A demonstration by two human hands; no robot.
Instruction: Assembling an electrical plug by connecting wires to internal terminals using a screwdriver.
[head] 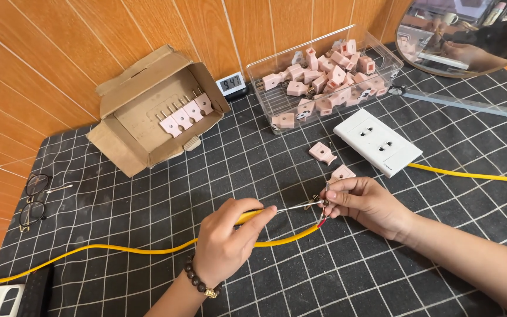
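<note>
My left hand (pixel 225 238) grips a yellow-handled screwdriver (pixel 247 216); its metal shaft points right, at a small brass part (pixel 312 202). My right hand (pixel 366 202) pinches that brass part together with the stripped end of a yellow cable (pixel 118 251), where a red wire (pixel 322 223) shows. A pink plug half (pixel 342 173) lies just behind my right fingers. Another pink plug half (pixel 322 152) lies farther back on the black grid mat (pixel 335 276).
A clear bin (pixel 265 97) of several pink plugs stands at the back, next to a white wall socket plate (pixel 377 141). An open cardboard box (pixel 130 141) with plugs sits back left, with a small digital clock (pixel 230 84) beside it. Glasses (pixel 35 199) lie far left. A mirror (pixel 470 35) and a ruler (pixel 465 104) are at the right.
</note>
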